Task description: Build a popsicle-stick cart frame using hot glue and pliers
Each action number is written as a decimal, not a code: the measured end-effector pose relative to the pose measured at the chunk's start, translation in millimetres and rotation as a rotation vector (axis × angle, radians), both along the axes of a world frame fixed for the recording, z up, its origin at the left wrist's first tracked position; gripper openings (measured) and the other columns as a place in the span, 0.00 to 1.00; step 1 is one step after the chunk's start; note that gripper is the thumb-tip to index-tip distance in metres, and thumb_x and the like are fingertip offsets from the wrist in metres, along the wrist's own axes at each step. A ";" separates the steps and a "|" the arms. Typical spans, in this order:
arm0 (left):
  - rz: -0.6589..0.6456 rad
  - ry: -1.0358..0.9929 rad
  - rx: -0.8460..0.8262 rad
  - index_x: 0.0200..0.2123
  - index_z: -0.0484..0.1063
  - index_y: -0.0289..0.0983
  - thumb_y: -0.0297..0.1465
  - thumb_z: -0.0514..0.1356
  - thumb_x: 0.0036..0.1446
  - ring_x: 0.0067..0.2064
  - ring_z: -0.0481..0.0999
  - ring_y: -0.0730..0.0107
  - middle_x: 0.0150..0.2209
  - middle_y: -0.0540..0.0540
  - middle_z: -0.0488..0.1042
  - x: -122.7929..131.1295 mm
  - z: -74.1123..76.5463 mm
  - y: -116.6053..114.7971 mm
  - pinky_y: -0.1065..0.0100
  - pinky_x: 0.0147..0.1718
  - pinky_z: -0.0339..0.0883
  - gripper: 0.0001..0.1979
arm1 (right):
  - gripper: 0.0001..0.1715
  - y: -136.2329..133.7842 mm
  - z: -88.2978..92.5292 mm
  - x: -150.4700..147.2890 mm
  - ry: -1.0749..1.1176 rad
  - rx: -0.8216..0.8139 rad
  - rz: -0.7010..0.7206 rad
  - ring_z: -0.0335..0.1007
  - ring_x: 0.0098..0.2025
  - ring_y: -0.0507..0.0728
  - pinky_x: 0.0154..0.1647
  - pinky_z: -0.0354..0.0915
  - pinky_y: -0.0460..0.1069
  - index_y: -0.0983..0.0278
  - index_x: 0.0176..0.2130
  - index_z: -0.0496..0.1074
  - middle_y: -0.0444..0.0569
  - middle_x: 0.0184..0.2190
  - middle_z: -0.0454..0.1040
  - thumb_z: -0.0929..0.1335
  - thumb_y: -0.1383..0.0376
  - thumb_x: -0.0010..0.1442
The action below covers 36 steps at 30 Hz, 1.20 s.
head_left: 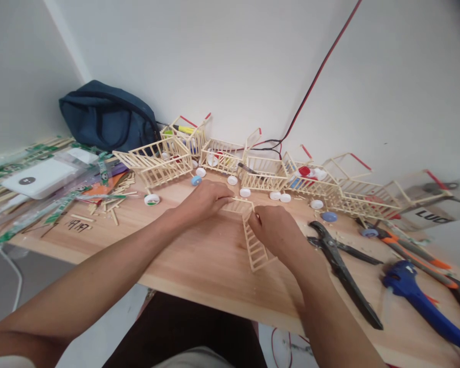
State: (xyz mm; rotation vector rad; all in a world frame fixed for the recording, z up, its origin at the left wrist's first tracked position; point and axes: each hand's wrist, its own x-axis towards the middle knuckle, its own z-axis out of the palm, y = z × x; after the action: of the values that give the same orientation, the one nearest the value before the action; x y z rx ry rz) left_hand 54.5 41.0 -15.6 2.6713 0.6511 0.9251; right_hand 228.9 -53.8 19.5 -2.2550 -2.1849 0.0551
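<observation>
A small slatted frame of thin wooden sticks [256, 248] stands in the middle of the table between my hands. My left hand [207, 199] pinches its far left end, fingertips closed on the sticks. At the corner on the other side, my right hand [273, 228] has its fingers curled against the frame and hides part of it. Just beyond my hands is a row of miniature shopping carts built from sticks, among them a cart with white wheels [263, 174] and a larger cart at the left [163, 161].
Black cutters [339, 266], a blue glue gun [417, 299] and orange-handled pliers [417, 250] lie at the right. At the left are loose stick pieces [115, 207], a white power bank [49, 174] and a blue bag [109, 115]. A wall rises behind the carts.
</observation>
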 end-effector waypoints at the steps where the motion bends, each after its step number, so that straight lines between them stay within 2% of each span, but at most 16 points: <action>1: 0.002 0.002 -0.005 0.30 0.76 0.33 0.30 0.56 0.62 0.30 0.73 0.70 0.28 0.45 0.77 -0.1 0.5 -0.3 0.71 0.30 0.57 0.11 | 0.21 0.2 -0.6 0.4 -0.002 0.001 -0.001 0.72 0.32 0.57 0.27 0.50 0.48 0.68 0.31 0.77 0.58 0.30 0.78 0.58 0.66 0.62; 17: 0.023 0.033 -0.023 0.29 0.76 0.33 0.29 0.56 0.61 0.31 0.74 0.70 0.28 0.45 0.77 0.6 3.6 -2.1 0.71 0.30 0.57 0.11 | 0.21 -0.3 0.7 -1.9 -0.019 0.004 -0.007 0.72 0.31 0.58 0.27 0.51 0.49 0.68 0.31 0.77 0.58 0.30 0.79 0.58 0.66 0.63; 32: 0.001 0.020 -0.044 0.32 0.77 0.34 0.31 0.54 0.62 0.33 0.75 0.69 0.30 0.44 0.78 -0.6 2.9 -1.6 0.71 0.31 0.60 0.13 | 0.21 -0.6 3.0 -2.7 -0.026 -0.017 -0.006 0.72 0.32 0.57 0.28 0.53 0.48 0.69 0.31 0.77 0.59 0.31 0.78 0.58 0.67 0.63; 36: 0.012 0.026 -0.048 0.33 0.77 0.33 0.31 0.54 0.63 0.33 0.75 0.69 0.31 0.43 0.78 -0.4 2.9 -1.2 0.71 0.31 0.60 0.12 | 0.26 -1.4 3.0 1.2 -0.015 -0.029 0.053 0.72 0.32 0.57 0.30 0.55 0.48 0.68 0.31 0.76 0.58 0.30 0.78 0.55 0.64 0.66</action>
State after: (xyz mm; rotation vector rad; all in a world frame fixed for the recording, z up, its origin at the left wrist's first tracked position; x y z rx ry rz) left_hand 54.1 39.7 -12.7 2.6438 0.6873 0.8676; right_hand 230.1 -55.2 22.5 -2.2192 -2.2658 0.0702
